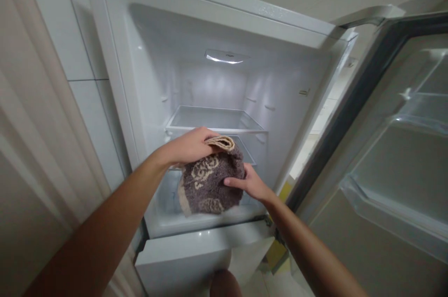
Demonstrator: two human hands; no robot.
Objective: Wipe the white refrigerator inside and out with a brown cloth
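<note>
A brownish-purple cloth [213,185] with beige patterns and a beige edge hangs folded between my hands, in front of the open fridge [273,64]. My left hand [192,147] grips its upper left part near the rolled beige fold, with the fingertips hidden behind the cloth. On the right side of the cloth, my right hand [248,183] holds it with the thumb on the front face and the other fingers behind. Behind the cloth are the glass shelves [217,119] inside the fridge.
The opened fridge door [395,166] with clear racks [395,208] stands at the right. Below is a white lower door [189,259]. A pale curtain [38,138] hangs at the left; a yellow object [280,255] is low at the right. My knee shows at the bottom.
</note>
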